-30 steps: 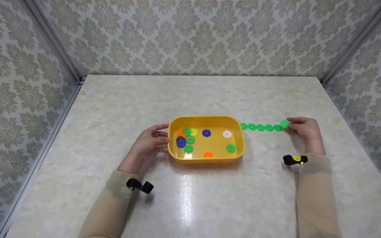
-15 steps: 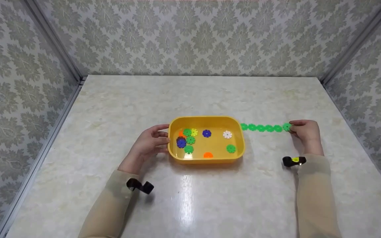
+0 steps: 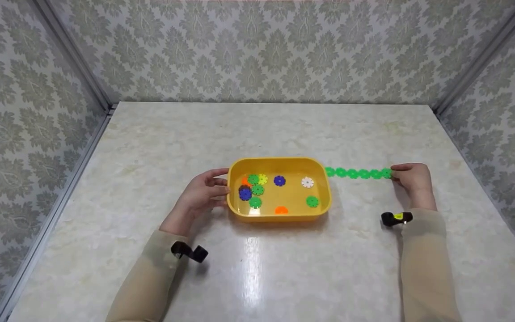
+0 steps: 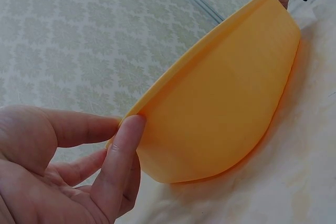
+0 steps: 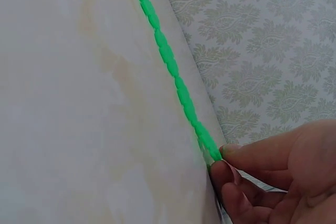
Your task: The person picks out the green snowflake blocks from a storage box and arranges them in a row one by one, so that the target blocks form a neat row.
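Observation:
Several green notched plastic discs form a chain (image 3: 352, 173) on the table, running right from the yellow tub. In the head view my right hand (image 3: 413, 178) pinches the end disc (image 3: 386, 173), which lines up edge to edge with the others. The right wrist view shows thumb and fingers on the end of the same green chain (image 5: 176, 77). My left hand (image 3: 199, 192) touches the left rim of the yellow tub (image 3: 284, 218) with extended fingers. Seen from the left wrist, those fingertips (image 4: 134, 124) rest against the rim and outer wall.
Loose notched discs lie inside the tub: green (image 3: 312, 201), blue (image 3: 279, 180), white (image 3: 307, 182), yellow (image 3: 263, 179) and orange (image 3: 281, 209). The tub hides part of the table by the chain's left end. Patterned walls (image 3: 257, 49) surround the marbled table (image 3: 195, 129).
My right hand has brought the end disc slightly down and left, closing the small gap to the chain. The disc now lies in line with it. The left hand and tub stay put.

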Available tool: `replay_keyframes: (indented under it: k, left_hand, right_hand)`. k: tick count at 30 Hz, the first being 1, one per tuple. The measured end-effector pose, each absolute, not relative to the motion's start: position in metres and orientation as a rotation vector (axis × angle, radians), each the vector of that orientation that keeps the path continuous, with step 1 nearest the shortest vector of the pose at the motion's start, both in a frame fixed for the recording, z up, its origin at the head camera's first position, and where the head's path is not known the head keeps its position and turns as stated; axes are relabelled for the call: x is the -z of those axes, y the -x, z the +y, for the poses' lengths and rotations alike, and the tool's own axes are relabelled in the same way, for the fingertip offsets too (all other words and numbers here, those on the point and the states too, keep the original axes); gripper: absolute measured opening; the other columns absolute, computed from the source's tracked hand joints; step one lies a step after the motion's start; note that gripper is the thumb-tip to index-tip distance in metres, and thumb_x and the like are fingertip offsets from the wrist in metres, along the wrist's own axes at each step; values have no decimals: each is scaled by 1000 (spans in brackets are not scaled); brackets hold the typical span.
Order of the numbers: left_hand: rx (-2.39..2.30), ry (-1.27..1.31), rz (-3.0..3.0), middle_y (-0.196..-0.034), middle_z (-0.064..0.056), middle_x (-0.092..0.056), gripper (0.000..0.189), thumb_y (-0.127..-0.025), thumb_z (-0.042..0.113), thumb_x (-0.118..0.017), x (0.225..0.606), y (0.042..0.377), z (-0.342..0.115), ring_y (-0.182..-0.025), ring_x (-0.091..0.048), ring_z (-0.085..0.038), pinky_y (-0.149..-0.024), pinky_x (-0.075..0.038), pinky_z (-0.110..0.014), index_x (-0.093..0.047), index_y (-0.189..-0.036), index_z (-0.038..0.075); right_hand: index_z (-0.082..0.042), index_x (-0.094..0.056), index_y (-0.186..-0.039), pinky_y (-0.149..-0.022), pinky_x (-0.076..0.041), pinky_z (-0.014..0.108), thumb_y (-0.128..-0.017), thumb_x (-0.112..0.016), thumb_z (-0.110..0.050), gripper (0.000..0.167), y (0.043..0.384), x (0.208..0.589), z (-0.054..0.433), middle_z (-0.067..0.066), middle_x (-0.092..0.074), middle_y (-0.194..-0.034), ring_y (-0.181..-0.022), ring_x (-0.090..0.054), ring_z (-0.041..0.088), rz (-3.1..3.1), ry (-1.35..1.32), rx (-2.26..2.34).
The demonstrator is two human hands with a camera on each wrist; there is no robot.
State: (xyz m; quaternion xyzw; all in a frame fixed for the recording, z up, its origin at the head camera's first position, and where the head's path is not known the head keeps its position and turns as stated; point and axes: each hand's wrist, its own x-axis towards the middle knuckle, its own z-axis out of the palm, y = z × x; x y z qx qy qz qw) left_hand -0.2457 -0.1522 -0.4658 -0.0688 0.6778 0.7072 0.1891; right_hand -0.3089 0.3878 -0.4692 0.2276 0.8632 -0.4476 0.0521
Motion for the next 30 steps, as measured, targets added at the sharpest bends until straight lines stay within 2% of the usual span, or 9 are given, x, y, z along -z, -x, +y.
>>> replay_keyframes:
  k: [6, 10, 13, 16, 19, 30]
  left_hand:
    - [-1988, 202, 1906, -120, -11, -59, 61, -94, -2, -69, 466, 246, -152, -82, -68, -17, -72, -65, -31, -50, -150, 14]
    - [-1987, 188, 1912, -120, -11, -59, 62, -94, -2, -69, 465, 245, -153, -83, -68, -17, -72, -65, -32, -49, -150, 13]
    - [-1987, 179, 1916, -118, -11, -60, 62, -94, -2, -69, 466, 245, -153, -84, -68, -17, -72, -66, -32, -49, -151, 13]
    - [-1986, 180, 1917, -117, -10, -60, 63, -93, -2, -69, 465, 245, -153, -84, -68, -17, -71, -66, -32, -49, -151, 13]
    - [-1985, 192, 1916, -117, -10, -60, 63, -93, -3, -70, 464, 245, -152, -85, -68, -17, -71, -65, -32, -49, -151, 13]
    - [-1967, 229, 1924, -119, -10, -61, 62, -93, -1, -71, 464, 246, -152, -88, -68, -18, -73, -66, -33, -52, -149, 17]
  right_hand:
    - [1, -58, -143, -76, -56, 18, -104, -56, -14, 42, 308, 465, 389, 18, -58, -138, -81, -62, 1, 2622, -679, 1382]
    - [-1, -58, -144, -80, -57, 18, -105, -57, -21, 44, 306, 455, 388, 16, -60, -136, -78, -63, -4, 2661, -602, 1376]
    - [-4, -57, -146, -82, -56, 17, -104, -59, -27, 48, 305, 447, 383, 4, -63, -126, -79, -62, -8, 2663, -526, 1407]
    - [-6, -55, -148, -81, -54, 13, -103, -62, -31, 51, 304, 440, 374, -14, -63, -109, -83, -63, -8, 2625, -449, 1491]
    - [-5, -54, -148, -80, -54, 11, -102, -64, -32, 54, 302, 433, 364, -22, -62, -99, -88, -64, -4, 2592, -330, 1559]
    - [2, -61, -136, -84, -59, 16, -97, -73, -25, 49, 294, 416, 313, -13, -69, -108, -95, -69, 3, 2539, 153, 1555]
